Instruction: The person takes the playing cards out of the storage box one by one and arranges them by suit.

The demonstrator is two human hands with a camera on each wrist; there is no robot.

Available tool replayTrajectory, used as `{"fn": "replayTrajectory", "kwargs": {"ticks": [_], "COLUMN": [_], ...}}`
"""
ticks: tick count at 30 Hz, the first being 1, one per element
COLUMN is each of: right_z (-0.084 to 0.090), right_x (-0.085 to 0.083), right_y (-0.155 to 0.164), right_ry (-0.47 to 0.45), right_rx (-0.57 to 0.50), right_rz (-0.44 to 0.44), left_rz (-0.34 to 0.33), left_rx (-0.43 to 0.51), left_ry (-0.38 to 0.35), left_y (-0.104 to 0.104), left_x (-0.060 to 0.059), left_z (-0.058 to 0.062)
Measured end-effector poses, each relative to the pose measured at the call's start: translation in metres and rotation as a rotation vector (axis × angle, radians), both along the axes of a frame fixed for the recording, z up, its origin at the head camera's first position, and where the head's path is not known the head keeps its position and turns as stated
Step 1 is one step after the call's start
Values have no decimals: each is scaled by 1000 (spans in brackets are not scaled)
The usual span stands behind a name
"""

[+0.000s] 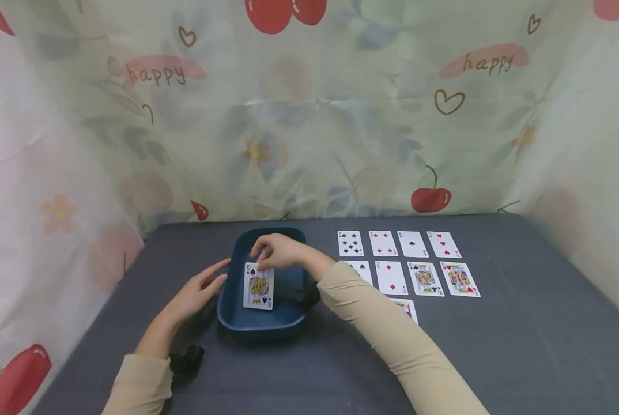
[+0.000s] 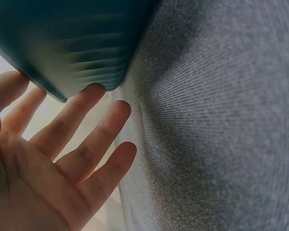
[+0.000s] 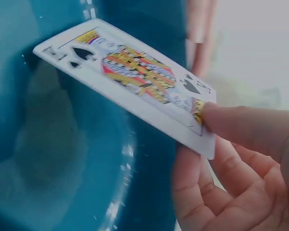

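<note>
The right hand [image 1: 280, 251] has the king of spades [image 1: 258, 286] pinched at 1 short end, thumb on the face and fingers underneath, so the card hangs tilted, face up, over the inside of the blue tray [image 1: 230, 308]. Holding it by the end leaves the rest free of the walls. The left hand [image 1: 199, 291] lies flat with fingers straight, fingertips [image 2: 94, 91] touching the tray's outer wall, probably to stop it sliding on the grey surface [image 1: 522, 346]. It holds nothing. Beyond the right forearm, 2 rows of face-up cards [image 1: 408, 262] lie well apart from the tray. Nothing else shows in the tray, and the surface near the left hand's wrist is bare.
</note>
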State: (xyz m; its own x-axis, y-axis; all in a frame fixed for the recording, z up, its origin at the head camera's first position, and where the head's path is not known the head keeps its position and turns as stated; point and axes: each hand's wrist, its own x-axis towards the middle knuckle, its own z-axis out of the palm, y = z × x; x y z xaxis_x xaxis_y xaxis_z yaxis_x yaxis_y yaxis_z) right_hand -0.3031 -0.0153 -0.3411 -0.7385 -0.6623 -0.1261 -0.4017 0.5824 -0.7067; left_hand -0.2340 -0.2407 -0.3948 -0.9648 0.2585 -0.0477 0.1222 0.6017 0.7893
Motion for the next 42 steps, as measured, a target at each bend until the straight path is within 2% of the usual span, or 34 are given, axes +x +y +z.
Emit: {"fn": "replayTrajectory", "kwargs": {"ticks": [7, 16, 22, 29, 33, 42], "right_z": [15, 21, 18, 7, -1, -29], "right_x": [4, 11, 20, 30, 35, 37], "right_y": [39, 99, 136, 167, 179, 203], "right_ry": [5, -54, -44, -59, -60, -145], "right_rx": [-197, -350, -361, -337, -302, -260], "right_rz": [-37, -137, -190, -236, -245, -202], "left_rz": [-1, -29, -20, 4, 7, 12], "left_rx": [-14, -3, -19, -30, -30, -21], "left_ry": [22, 26, 27, 15, 7, -2], "left_y": [-1, -1, -1, -2, -2, -1], "left_x": [1, 2, 1, 0, 0, 1], "left_z": [-1, 1, 0, -2, -2, -1]}}
